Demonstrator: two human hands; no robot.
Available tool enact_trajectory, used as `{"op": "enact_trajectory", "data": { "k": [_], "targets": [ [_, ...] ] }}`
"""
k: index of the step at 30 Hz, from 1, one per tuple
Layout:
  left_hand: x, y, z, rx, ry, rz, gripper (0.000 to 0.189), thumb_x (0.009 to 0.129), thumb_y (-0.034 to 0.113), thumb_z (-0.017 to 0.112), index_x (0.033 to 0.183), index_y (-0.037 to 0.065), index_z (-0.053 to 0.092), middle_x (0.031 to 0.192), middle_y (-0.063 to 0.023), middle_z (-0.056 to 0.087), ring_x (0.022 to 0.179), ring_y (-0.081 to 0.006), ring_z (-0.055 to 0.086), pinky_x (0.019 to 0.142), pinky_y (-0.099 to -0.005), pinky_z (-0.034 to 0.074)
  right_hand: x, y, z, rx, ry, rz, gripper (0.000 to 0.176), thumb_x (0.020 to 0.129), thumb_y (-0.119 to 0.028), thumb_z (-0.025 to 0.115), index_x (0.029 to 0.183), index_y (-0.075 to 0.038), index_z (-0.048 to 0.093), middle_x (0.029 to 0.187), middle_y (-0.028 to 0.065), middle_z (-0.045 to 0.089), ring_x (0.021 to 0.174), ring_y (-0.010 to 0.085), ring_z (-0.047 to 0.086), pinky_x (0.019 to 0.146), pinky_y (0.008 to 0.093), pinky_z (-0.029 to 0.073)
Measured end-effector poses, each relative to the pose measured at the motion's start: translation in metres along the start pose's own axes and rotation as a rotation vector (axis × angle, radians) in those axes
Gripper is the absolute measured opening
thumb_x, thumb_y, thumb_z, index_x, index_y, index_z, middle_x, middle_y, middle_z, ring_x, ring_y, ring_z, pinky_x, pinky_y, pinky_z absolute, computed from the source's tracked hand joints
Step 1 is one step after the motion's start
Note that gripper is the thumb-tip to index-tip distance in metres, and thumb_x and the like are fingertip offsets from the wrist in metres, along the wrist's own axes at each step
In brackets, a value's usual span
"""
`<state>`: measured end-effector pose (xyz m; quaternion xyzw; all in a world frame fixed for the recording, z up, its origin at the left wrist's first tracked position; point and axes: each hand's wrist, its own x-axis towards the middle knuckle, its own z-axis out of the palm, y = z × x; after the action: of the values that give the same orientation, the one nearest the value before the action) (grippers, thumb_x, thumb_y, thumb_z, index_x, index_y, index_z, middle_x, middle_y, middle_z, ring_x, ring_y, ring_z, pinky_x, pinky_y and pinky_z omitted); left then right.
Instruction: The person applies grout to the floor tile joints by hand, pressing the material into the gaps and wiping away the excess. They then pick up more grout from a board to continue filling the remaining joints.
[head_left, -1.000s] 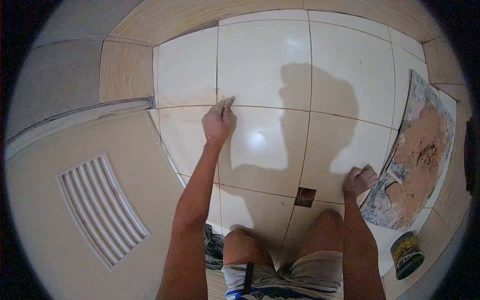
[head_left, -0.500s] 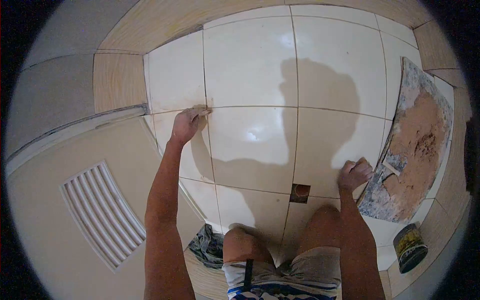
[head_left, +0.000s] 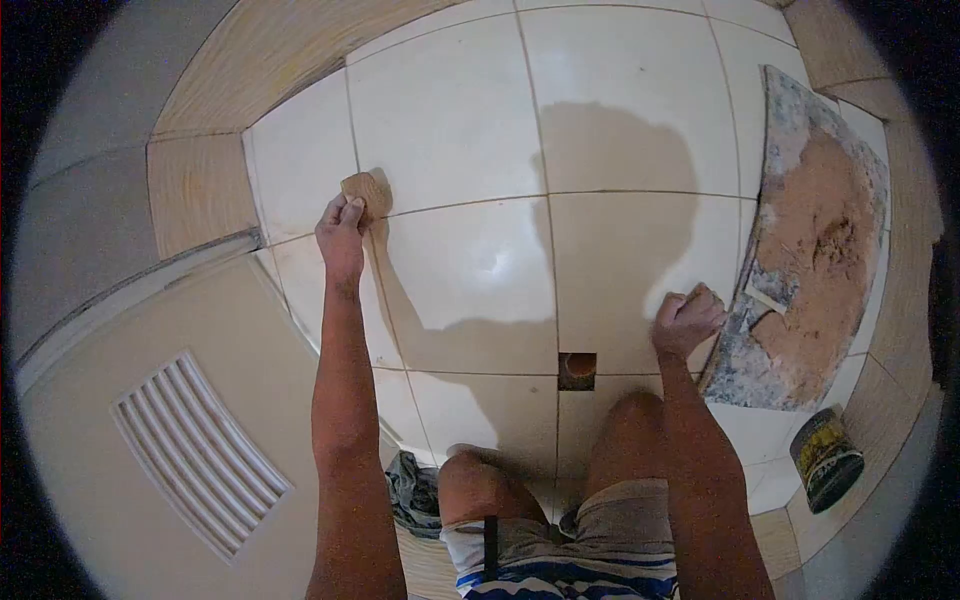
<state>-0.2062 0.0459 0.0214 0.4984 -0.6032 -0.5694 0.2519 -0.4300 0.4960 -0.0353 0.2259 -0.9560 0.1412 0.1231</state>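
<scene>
My left hand (head_left: 342, 222) pinches a small brownish flat piece (head_left: 368, 195) by its edge, close over the crossing of tile joints at the left of the white tiled floor (head_left: 450, 260). My right hand (head_left: 690, 318) is a closed fist on the floor, just left of a stained board (head_left: 725, 375); whether it holds anything is hidden. Reddish-brown mortar (head_left: 825, 260) is spread on that board, with a small pale strip (head_left: 766, 299) lying at its left edge.
A square drain hole (head_left: 577, 371) lies between the hands, near my knees. A stained container (head_left: 827, 462) stands at the lower right. Dark crumpled plastic (head_left: 413, 495) is beside my knee. At the left is a door panel with a vent grille (head_left: 200, 450).
My left hand has turned and moved up-left, and the piece in it now shows its broad face. The view has shifted a little. My right hand is still a fist beside the board.
</scene>
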Motion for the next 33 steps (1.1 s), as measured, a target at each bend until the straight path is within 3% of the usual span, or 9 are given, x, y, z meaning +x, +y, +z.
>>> {"op": "enact_trajectory", "data": {
  "k": [6, 8, 10, 14, 21, 26, 30, 32, 33],
  "targets": [
    [-0.039, 0.020, 0.080, -0.342, -0.148, -0.153, 0.016, 0.091, 0.006, 0.058, 0.105, -0.002, 0.059, 0.096, -0.0037, 0.061, 0.088, -0.0118, 0.058, 0.080, -0.0280, 0.050, -0.010, 0.004, 0.002, -0.017, -0.305, 0.179, 0.040, 0.070, -0.022, 0.054, 0.102, 0.002, 0.054, 0.091, 0.0219, 0.051, 0.088, 0.0379, 0.047, 0.076, 0.0500, 0.032],
    [-0.064, 0.029, 0.142, -0.339, -0.221, -0.151, 0.015, 0.091, 0.006, 0.057, 0.103, -0.002, 0.060, 0.096, -0.0045, 0.062, 0.088, -0.0124, 0.059, 0.081, -0.0285, 0.049, -0.013, 0.008, 0.013, -0.071, 0.027, 0.056, 0.024, 0.068, -0.023, 0.050, 0.079, -0.002, 0.047, 0.079, 0.0178, 0.045, 0.079, 0.0357, 0.043, 0.072, 0.0491, 0.030],
    [-0.091, 0.034, 0.208, -0.107, -0.425, 0.000, 0.014, 0.089, 0.006, 0.057, 0.100, 0.000, 0.063, 0.098, -0.0067, 0.065, 0.092, -0.0142, 0.060, 0.084, -0.0295, 0.049, -0.010, 0.006, 0.001, 0.001, -0.304, 0.195, 0.041, 0.074, -0.027, 0.054, 0.105, 0.000, 0.054, 0.103, 0.0220, 0.049, 0.096, 0.0377, 0.045, 0.082, 0.0539, 0.033],
    [-0.154, 0.069, 0.352, 0.118, -0.827, 0.319, 0.025, 0.088, 0.011, 0.058, 0.110, 0.003, 0.067, 0.107, -0.0110, 0.068, 0.096, -0.0215, 0.065, 0.088, -0.0333, 0.049, -0.004, 0.000, -0.007, 0.003, -0.182, 0.213, 0.036, 0.074, -0.024, 0.054, 0.102, -0.002, 0.052, 0.102, 0.0205, 0.047, 0.092, 0.0373, 0.043, 0.078, 0.0516, 0.032],
    [-0.212, 0.096, 0.536, 0.029, -0.745, 0.929, 0.030, 0.076, 0.006, 0.055, 0.105, 0.007, 0.065, 0.099, -0.0142, 0.066, 0.094, -0.0327, 0.062, 0.083, -0.0432, 0.050, -0.030, 0.006, 0.018, 0.281, -0.083, 0.300, 0.041, 0.078, -0.027, 0.056, 0.111, -0.002, 0.053, 0.109, 0.0201, 0.048, 0.097, 0.0393, 0.045, 0.082, 0.0523, 0.032],
    [-0.255, 0.068, 0.577, 0.573, -0.722, 1.317, 0.025, 0.082, 0.015, 0.054, 0.103, 0.010, 0.067, 0.111, -0.0092, 0.065, 0.103, -0.0293, 0.059, 0.081, -0.0425, 0.051, -0.022, 0.005, 0.014, 0.213, -0.111, 0.215, 0.042, 0.078, -0.028, 0.056, 0.111, -0.002, 0.053, 0.109, 0.0206, 0.048, 0.097, 0.0399, 0.044, 0.083, 0.0530, 0.032],
    [-0.286, 0.063, 0.564, 0.522, -1.095, 0.965, 0.022, 0.083, 0.011, 0.056, 0.102, 0.008, 0.067, 0.106, -0.0109, 0.065, 0.098, -0.0297, 0.061, 0.076, -0.0389, 0.051, -0.024, 0.009, 0.007, 0.171, -0.116, 0.190, 0.042, 0.078, -0.028, 0.056, 0.112, -0.002, 0.053, 0.109, 0.0209, 0.049, 0.098, 0.0403, 0.044, 0.084, 0.0536, 0.032],
    [-0.289, 0.068, 0.558, 0.077, -1.106, 0.337, 0.012, 0.082, 0.006, 0.058, 0.093, 0.003, 0.061, 0.087, -0.0082, 0.063, 0.084, -0.0221, 0.061, 0.079, -0.0345, 0.050, -0.024, 0.011, 0.004, 0.153, -0.116, 0.182, 0.043, 0.078, -0.028, 0.056, 0.112, -0.002, 0.053, 0.110, 0.0211, 0.049, 0.098, 0.0406, 0.044, 0.085, 0.0539, 0.032],
    [-0.284, 0.077, 0.549, 0.077, -1.114, 0.340, 0.012, 0.082, 0.006, 0.058, 0.093, 0.003, 0.061, 0.087, -0.0082, 0.063, 0.084, -0.0221, 0.061, 0.079, -0.0345, 0.050, -0.024, 0.013, 0.002, 0.139, -0.116, 0.185, 0.043, 0.078, -0.028, 0.056, 0.112, -0.002, 0.053, 0.110, 0.0212, 0.049, 0.098, 0.0407, 0.044, 0.085, 0.0541, 0.032]
  ]
}}
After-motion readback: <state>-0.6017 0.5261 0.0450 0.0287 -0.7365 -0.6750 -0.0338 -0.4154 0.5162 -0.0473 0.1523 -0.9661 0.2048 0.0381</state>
